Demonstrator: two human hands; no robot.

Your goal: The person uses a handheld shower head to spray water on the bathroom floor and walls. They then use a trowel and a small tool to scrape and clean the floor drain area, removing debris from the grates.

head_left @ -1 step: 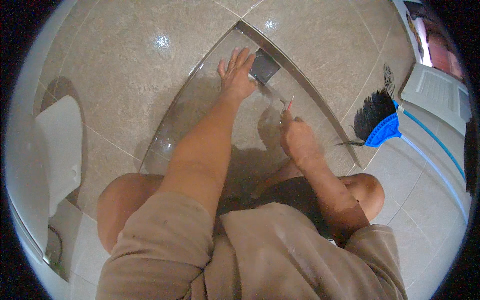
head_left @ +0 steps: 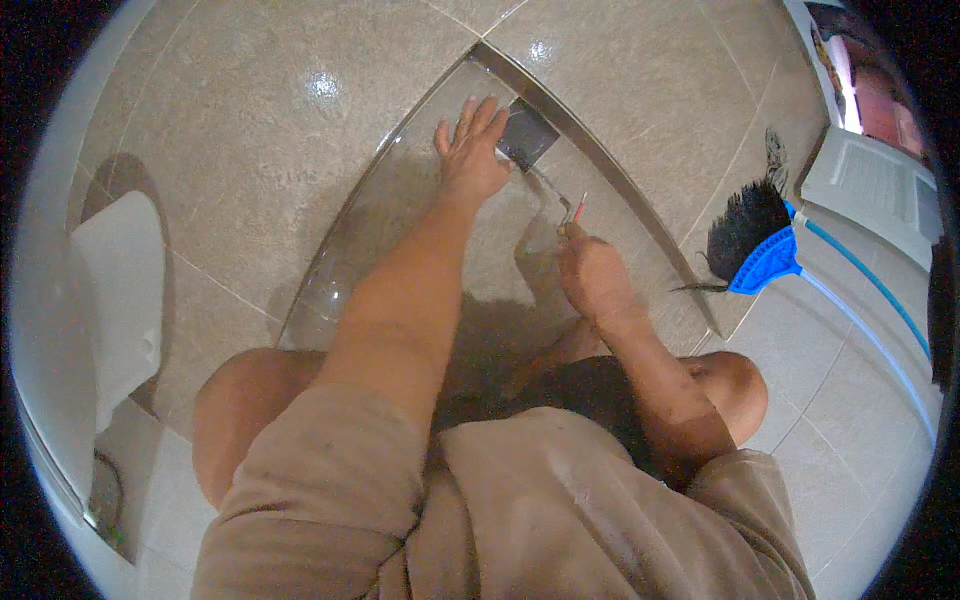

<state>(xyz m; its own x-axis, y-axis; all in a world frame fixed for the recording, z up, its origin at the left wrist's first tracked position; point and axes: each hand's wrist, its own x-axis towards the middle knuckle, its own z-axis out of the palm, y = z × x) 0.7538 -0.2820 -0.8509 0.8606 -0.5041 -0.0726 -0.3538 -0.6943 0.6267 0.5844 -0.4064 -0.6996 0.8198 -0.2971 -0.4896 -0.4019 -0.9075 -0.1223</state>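
Observation:
My left hand (head_left: 472, 152) lies with its fingers spread on the sunken, wet-looking tiled floor, its thumb side at a dark square plate (head_left: 530, 137) that looks like a drain cover. In my right hand (head_left: 592, 268) is a thin metal tool (head_left: 553, 188) with a cranked neck, perhaps a narrow trowel. Its far end reaches the near corner of the dark plate, close to my left thumb; whether it touches is too small to tell. A slim red and white stick (head_left: 581, 207) points up by my right fingers; how it is held is unclear.
A raised tile edge (head_left: 610, 160) borders the sunken floor. To the right are a blue broom head (head_left: 768, 262) with black bristles and a pale louvred panel (head_left: 870, 180). A white rounded fixture (head_left: 120, 300) stands at the left. My bent knees flank my arms.
The metal tool has turned slightly, so it looks thinner and sharper than before. My left hand stays in place; my right hand has barely moved.

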